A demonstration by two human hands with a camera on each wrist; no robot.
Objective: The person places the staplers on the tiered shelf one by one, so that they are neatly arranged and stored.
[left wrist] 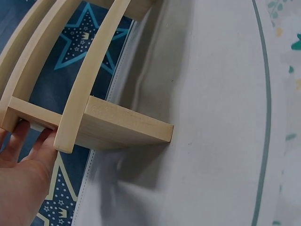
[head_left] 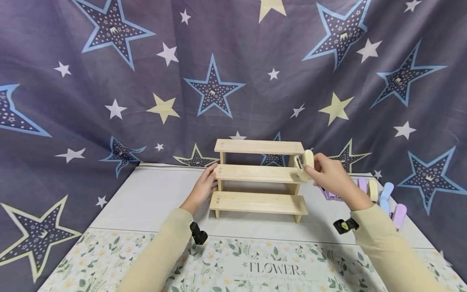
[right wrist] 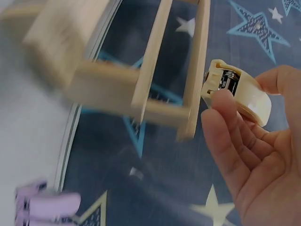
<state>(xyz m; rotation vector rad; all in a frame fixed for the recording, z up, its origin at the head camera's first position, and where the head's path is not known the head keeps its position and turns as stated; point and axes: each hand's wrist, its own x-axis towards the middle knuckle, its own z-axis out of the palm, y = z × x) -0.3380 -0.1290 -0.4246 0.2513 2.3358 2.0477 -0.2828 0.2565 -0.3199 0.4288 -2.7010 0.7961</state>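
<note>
My right hand pinches a small pale yellow hole punch between thumb and fingers. In the head view the punch overlaps the right end of the middle step of a three-tier wooden shelf. A metal spring shows inside the punch in the right wrist view, where it appears close beside the end of a step. My left hand touches the shelf's left end at the middle step, its fingers fairly straight. The left wrist view shows those fingertips against the side of the shelf. All three steps are bare.
Right of the shelf several similar punches lie on the table, among them a purple one, a blue one and a yellow one. A floral mat covers the table's front. Behind hangs a star-patterned curtain.
</note>
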